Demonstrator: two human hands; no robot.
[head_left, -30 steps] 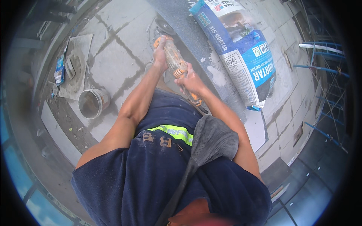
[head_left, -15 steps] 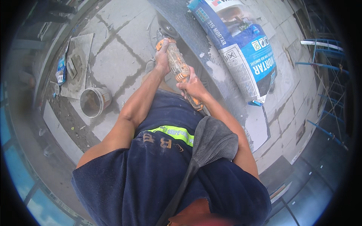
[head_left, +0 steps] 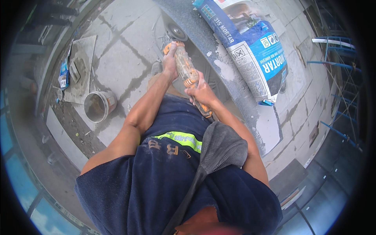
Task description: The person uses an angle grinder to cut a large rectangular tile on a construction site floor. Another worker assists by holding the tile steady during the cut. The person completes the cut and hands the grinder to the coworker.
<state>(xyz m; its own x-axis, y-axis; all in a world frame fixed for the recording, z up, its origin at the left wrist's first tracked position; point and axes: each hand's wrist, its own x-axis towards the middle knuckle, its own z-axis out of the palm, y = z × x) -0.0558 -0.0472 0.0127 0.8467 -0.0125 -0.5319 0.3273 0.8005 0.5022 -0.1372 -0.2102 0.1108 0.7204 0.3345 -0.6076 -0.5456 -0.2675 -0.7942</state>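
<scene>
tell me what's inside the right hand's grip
The right hand holds the rear part of a dirty orange and grey grinder. The surface directly beneath the hand is covered, so it can't be seen.

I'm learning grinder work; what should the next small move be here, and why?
Probably guide the angle grinder slowly along the edge of the grey slab: its disc sits right beside that edge, the left hand grips close behind the disc, and the right hand holds it farther back.
</scene>
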